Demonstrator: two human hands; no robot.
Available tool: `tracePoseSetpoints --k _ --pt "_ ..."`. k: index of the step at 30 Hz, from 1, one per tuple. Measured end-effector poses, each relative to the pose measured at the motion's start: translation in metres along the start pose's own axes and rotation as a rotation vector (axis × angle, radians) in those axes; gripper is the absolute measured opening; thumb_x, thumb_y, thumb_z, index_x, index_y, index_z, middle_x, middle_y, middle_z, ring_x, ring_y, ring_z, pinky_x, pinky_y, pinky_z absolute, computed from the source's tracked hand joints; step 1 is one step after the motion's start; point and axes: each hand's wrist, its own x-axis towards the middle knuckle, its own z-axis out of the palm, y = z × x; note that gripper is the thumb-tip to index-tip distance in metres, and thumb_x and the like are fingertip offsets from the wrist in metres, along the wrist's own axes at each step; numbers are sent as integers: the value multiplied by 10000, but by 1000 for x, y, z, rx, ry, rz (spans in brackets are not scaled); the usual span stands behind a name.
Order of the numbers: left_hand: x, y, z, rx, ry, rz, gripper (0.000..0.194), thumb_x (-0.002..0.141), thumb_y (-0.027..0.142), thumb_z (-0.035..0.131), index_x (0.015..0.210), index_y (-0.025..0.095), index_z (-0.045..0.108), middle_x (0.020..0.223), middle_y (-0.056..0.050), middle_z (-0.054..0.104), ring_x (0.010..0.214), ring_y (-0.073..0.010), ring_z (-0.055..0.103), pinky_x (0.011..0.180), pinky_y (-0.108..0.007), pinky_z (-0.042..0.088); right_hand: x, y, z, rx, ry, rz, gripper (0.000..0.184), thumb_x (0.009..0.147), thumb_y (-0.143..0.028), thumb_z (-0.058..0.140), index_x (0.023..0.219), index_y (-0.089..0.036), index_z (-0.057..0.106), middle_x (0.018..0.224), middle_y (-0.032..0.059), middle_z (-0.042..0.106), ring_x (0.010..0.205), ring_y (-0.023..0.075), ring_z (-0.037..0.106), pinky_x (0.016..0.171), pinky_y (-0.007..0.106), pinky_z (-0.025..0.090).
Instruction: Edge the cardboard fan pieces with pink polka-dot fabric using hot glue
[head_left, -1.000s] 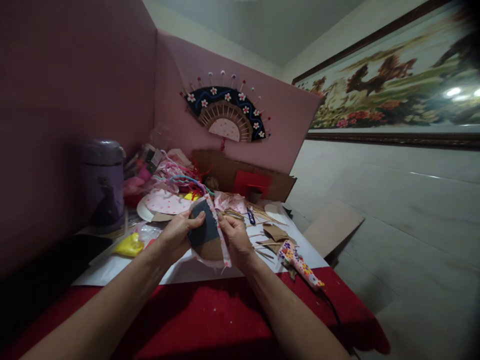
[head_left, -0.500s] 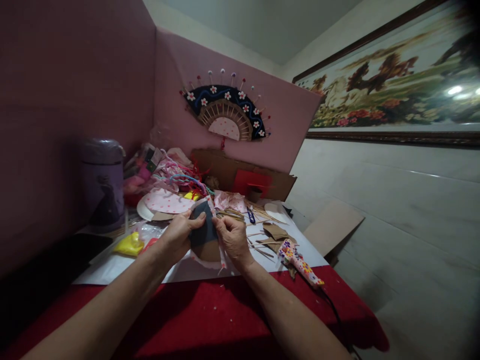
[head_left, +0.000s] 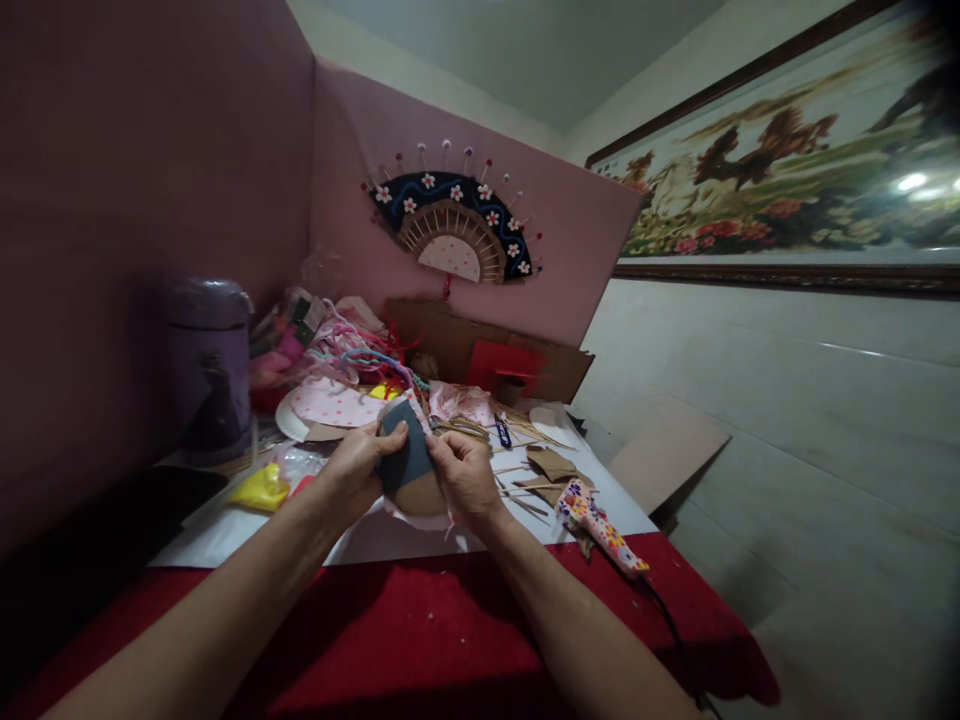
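Observation:
Between my hands, above the white sheet, is a cardboard piece (head_left: 409, 455), dark blue-grey on its upper part and brown below, with pink dotted fabric (head_left: 415, 408) around its edges. My left hand (head_left: 367, 458) grips its left side, thumb lying on the dark face. On the right edge, my right hand (head_left: 463, 470) pinches the fabric border between thumb and fingers. The undersides of both hands' grips are hidden. Just behind my right hand lie scissors (head_left: 466, 430) and a dark blue cutter (head_left: 503, 430).
A flower-patterned glue gun (head_left: 604, 530) with a cord rests at the right on the red cloth (head_left: 420, 640). Cardboard scraps (head_left: 551, 465) and thin sticks lie near it. At left stand a purple canister (head_left: 210, 370) and a yellow packet (head_left: 261, 488). A decorated fan (head_left: 454, 225) hangs behind.
My right thumb and fingers have shifted slightly along the fabric edge. The fabric strip hanging by my right hand now sits closer against the cardboard.

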Motion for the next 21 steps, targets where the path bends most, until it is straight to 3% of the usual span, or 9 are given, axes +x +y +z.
tracePoseSetpoints --k 5,10,15,21 --pt "-1 1 2 8 10 1 136 779 22 543 733 106 641 619 -40 669 492 -114 610 528 -214 527 -1 1 -2 -123 6 -82 468 763 -577 538 536 -194 396 503 -62 310 487 87 268 463 225 234" --pt "2 -1 -1 -4 16 -11 128 772 28 556 720 108 642 606 -28 659 495 -109 607 526 -208 522 -1 3 -5 -141 -3 -80 529 843 -627 348 584 -180 460 531 -36 382 506 101 316 486 237 262" --pt "1 0 1 11 21 -7 114 757 27 569 730 111 641 618 -30 661 505 -115 610 544 -213 519 0 0 -5 -254 33 -140 476 833 -557 443 538 -184 426 517 -45 357 509 97 314 487 230 259" --pt "-4 2 4 36 18 21 121 713 14 602 747 123 642 630 -22 658 503 -113 600 556 -218 514 0 2 -2 -267 33 -112 418 752 -538 559 550 -176 500 515 -40 422 512 96 357 473 215 294"
